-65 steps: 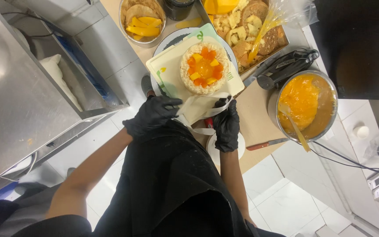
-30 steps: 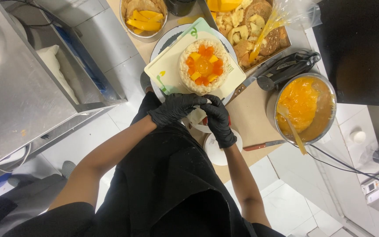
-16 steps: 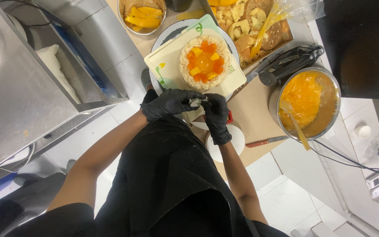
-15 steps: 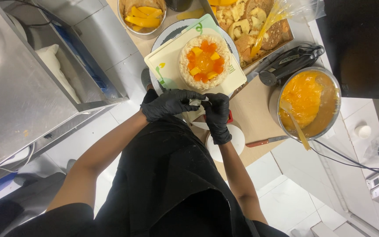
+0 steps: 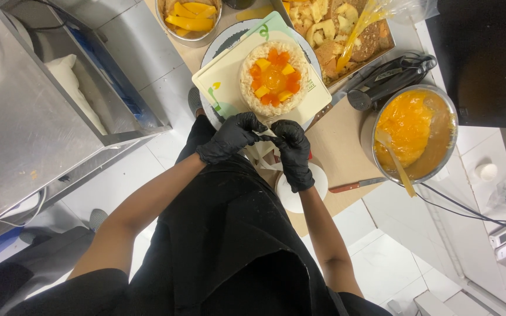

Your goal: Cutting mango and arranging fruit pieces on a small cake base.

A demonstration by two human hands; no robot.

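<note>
A round cake (image 5: 273, 76) with pale crumbly sides and orange and yellow fruit pieces on top sits on a cream board (image 5: 221, 82) over a round plate (image 5: 221, 44). Both my hands wear black gloves and meet at the cake's near edge. My left hand (image 5: 229, 137) and my right hand (image 5: 294, 152) pinch together on a pale piping bag (image 5: 263, 153), which hangs down between them and is mostly hidden. Their fingertips touch just short of the cake's side.
A metal bowl of mango slices (image 5: 188, 17) and a tray of cake scraps (image 5: 346, 29) stand beyond the cake. To the right are a black hand mixer (image 5: 393, 76), a pot of orange puree (image 5: 414, 131), a red-handled knife (image 5: 355, 186) and a small white bowl (image 5: 303, 199). A steel counter (image 5: 19, 117) lies left.
My hands have come together and risen toward the cake's near edge; earlier they were apart with more of the pale bag showing between them.
</note>
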